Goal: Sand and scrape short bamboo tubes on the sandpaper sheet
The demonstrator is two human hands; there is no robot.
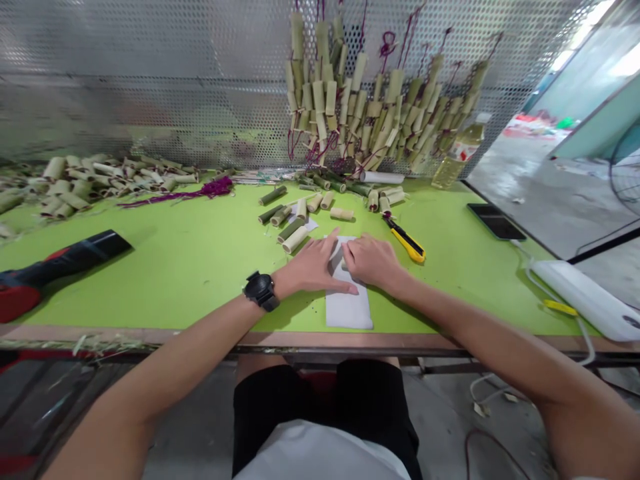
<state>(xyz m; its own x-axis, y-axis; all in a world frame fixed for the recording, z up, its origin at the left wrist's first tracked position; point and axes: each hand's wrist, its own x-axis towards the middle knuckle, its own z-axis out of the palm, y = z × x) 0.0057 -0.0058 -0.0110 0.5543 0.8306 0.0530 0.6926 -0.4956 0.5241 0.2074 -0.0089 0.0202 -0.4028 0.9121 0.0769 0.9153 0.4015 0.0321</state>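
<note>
A folded white sheet of paper (349, 313) lies near the table's front edge, under both hands. My left hand (317, 265), with a black watch (261, 291) on its wrist, rests over the paper's left side, thumb and forefinger spread wide apart. Against the paper's right side, my right hand (374, 260) is curled closed, its fingertips turned down. A small pale piece shows between the hands; what the right fingers grip is hidden. Just beyond the left hand lie short cut bamboo tubes (296, 239). A yellow utility knife (407, 243) sits right of the right hand.
Bamboo strings (370, 113) hang on the perforated metal panel (150, 67). Bamboo pieces (70, 187) are heaped at left beside purple cord (215, 188). A red-and-black power tool (65, 267), a bottle (457, 157), a phone (496, 221) and a white power strip (585, 297) are on the table.
</note>
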